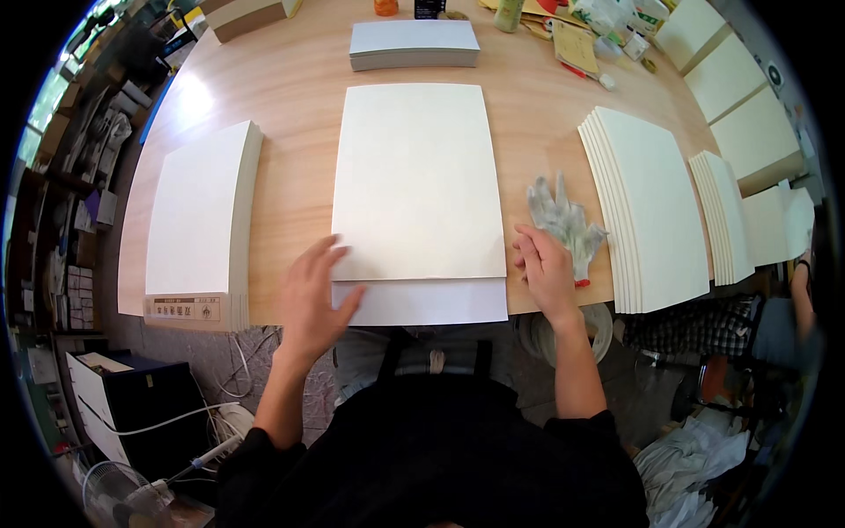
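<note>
A cream sheet or board [418,176] lies in front of me on the table. A white sheet [422,303] shows from under its near edge. My left hand [314,299] is at the lower left corner, fingers and thumb apart, with the fingertips over or near the cream edge. Just off the right edge, my right hand [547,268] has loosely bent fingers and nothing visible in them. A pale grey work glove [563,216] lies partly behind that hand.
A stack of cream boards [198,211] stands left, fanned boards [651,211] right, and a smaller fanned pile [726,216] beyond. A white-topped stack [414,44] sits at the back. Clutter with a green bottle [509,15] fills the far right. A fan [123,493] stands lower left.
</note>
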A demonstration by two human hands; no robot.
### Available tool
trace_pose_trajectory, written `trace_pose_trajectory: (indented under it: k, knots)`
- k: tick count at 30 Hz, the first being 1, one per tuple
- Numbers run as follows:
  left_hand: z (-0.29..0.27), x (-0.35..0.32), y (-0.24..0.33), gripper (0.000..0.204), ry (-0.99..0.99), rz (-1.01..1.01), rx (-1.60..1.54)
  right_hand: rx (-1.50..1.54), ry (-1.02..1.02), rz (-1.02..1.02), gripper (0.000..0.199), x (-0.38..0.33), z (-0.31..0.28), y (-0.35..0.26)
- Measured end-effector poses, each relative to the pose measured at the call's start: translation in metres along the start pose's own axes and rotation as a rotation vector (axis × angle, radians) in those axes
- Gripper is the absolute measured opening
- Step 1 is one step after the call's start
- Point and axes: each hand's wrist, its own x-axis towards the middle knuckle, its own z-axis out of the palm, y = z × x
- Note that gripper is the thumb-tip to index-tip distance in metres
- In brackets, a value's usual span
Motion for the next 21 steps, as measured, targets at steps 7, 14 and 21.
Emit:
trace_pose_trajectory:
  k: [7, 14, 21]
  knots:
    - [0.006, 0.036, 0.051, 0.106, -0.33, 0.392, 0.282, -0.402, 0.285, -0.401, 0.02, -0.012, -0.032, 0.013]
    - [-0.004, 0.044, 0.043, 0.085, -0.367, 0.362, 0.089, -0.137, -0.024, -0.227, 0.052, -0.05, -0.041, -0.015]
    - [-0.017, 0.039, 0.022, 0.066, -0.306, 0.262, 0.108, -0.294, -0.226, -0.399, 0.048, -0.026, -0.005, -0.013]
